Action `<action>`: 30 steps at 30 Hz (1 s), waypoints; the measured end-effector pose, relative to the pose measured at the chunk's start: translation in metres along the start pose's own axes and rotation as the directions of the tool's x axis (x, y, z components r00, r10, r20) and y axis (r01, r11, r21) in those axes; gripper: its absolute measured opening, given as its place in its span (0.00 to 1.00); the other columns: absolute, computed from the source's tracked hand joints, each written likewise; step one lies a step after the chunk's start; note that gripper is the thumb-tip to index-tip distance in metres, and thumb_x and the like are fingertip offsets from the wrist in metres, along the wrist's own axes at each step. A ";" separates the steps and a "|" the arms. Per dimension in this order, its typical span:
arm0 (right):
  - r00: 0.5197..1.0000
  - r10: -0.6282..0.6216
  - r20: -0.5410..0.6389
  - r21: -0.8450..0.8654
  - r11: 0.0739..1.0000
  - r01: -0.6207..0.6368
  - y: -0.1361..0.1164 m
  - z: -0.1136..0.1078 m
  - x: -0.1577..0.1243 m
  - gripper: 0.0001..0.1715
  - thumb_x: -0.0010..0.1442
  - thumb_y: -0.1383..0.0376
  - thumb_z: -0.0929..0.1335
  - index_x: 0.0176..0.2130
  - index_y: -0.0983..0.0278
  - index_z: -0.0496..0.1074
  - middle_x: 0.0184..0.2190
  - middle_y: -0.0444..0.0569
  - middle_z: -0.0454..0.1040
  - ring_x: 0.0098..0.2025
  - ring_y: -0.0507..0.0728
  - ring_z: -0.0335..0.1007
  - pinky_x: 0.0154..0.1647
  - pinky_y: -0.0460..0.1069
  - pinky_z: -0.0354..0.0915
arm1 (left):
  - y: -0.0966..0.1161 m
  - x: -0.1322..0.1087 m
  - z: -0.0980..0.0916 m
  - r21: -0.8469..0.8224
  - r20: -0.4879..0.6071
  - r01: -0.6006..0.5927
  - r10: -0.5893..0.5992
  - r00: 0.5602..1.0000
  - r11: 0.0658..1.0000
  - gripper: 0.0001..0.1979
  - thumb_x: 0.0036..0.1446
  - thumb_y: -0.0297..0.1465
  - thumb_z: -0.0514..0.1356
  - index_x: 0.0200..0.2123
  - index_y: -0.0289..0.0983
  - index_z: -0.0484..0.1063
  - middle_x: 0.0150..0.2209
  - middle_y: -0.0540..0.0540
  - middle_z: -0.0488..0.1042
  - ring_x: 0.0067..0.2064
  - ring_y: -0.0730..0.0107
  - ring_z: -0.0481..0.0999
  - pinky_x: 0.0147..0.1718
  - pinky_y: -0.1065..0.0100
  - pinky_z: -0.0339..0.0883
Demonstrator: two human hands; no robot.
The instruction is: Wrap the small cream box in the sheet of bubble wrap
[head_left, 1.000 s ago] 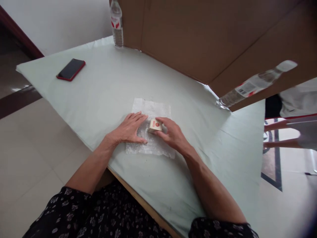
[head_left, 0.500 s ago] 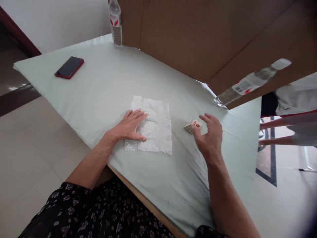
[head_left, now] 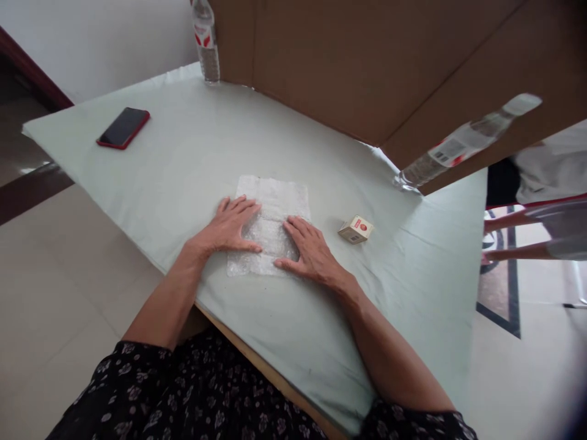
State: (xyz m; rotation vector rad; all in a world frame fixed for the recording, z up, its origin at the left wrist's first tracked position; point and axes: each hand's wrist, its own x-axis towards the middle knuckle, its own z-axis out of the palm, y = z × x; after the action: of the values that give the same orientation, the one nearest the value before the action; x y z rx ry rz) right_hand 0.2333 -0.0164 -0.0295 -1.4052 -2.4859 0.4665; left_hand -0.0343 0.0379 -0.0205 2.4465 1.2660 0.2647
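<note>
A sheet of clear bubble wrap (head_left: 270,235) lies flat on the pale green cloth-covered table (head_left: 183,165). My left hand (head_left: 232,227) rests on its left side, fingers stretched out. On the right side of the sheet lies my right hand (head_left: 309,247), also open, its thumb apart from the fingers. Neither hand grips anything. Just right of the sheet, apart from my right hand, sits a small cream box (head_left: 356,230) with a red mark on it.
A phone in a red case (head_left: 123,128) lies at the far left. Behind stands a large brown cardboard panel (head_left: 330,67), with one water bottle (head_left: 207,46) at its left and another bottle (head_left: 463,146) at its right. Another person's legs (head_left: 518,238) show beyond the table.
My right hand has moved left from beside the small box onto the bubble wrap. The box now sits turned at a different angle. My left hand stays on the sheet.
</note>
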 end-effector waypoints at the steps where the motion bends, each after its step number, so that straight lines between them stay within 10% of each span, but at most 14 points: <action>1: 1.000 -0.004 -0.005 0.002 1.000 0.004 0.000 0.000 -0.001 0.57 0.57 0.33 0.65 0.70 0.64 0.56 0.71 0.64 0.55 0.73 0.73 0.48 0.71 0.68 0.50 | -0.001 0.000 -0.002 0.001 0.004 0.021 -0.021 1.000 1.000 0.51 0.49 0.56 0.66 0.70 0.38 0.55 0.72 0.35 0.54 0.74 0.42 0.46 0.70 0.41 0.32; 11: 0.991 0.029 -0.130 0.002 1.000 -0.029 -0.002 0.011 -0.006 0.50 0.62 0.36 0.61 0.69 0.65 0.56 0.71 0.65 0.56 0.72 0.71 0.51 0.69 0.68 0.53 | 0.028 -0.033 -0.015 0.076 0.006 0.046 -0.046 0.999 0.996 0.33 0.62 0.42 0.59 0.67 0.38 0.58 0.71 0.36 0.57 0.72 0.46 0.52 0.68 0.44 0.45; 19: 0.966 0.050 -0.254 0.004 0.999 -0.051 -0.006 0.011 -0.006 0.31 0.70 0.50 0.59 0.62 0.64 0.66 0.64 0.61 0.68 0.65 0.67 0.63 0.63 0.65 0.61 | 0.020 -0.035 -0.021 0.052 0.134 0.048 -0.054 0.989 0.998 0.38 0.57 0.32 0.58 0.70 0.36 0.54 0.72 0.36 0.55 0.73 0.49 0.50 0.70 0.44 0.44; 25: 0.922 0.044 -0.384 0.046 0.999 -0.029 -0.009 0.011 -0.004 0.20 0.69 0.58 0.61 0.55 0.62 0.72 0.58 0.59 0.74 0.60 0.66 0.70 0.59 0.64 0.64 | 0.034 -0.046 -0.008 0.024 -0.135 -0.007 0.010 0.991 1.000 0.30 0.57 0.29 0.57 0.64 0.33 0.65 0.68 0.34 0.63 0.70 0.48 0.58 0.67 0.44 0.52; 30: 0.836 0.116 -0.537 0.035 0.993 -0.116 0.015 -0.034 -0.012 0.16 0.65 0.59 0.65 0.50 0.58 0.74 0.56 0.56 0.75 0.59 0.66 0.70 0.61 0.65 0.61 | 0.056 -0.060 0.006 0.026 -0.287 -0.080 0.084 0.954 0.996 0.18 0.64 0.31 0.57 0.55 0.34 0.73 0.64 0.33 0.68 0.68 0.45 0.62 0.65 0.43 0.57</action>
State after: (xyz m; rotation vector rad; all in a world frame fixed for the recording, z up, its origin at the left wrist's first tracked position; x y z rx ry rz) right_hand 0.2633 -0.0141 -0.0051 -1.4468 -1.9518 0.0680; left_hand -0.0246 -0.0420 -0.0032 2.5438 1.2825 0.6591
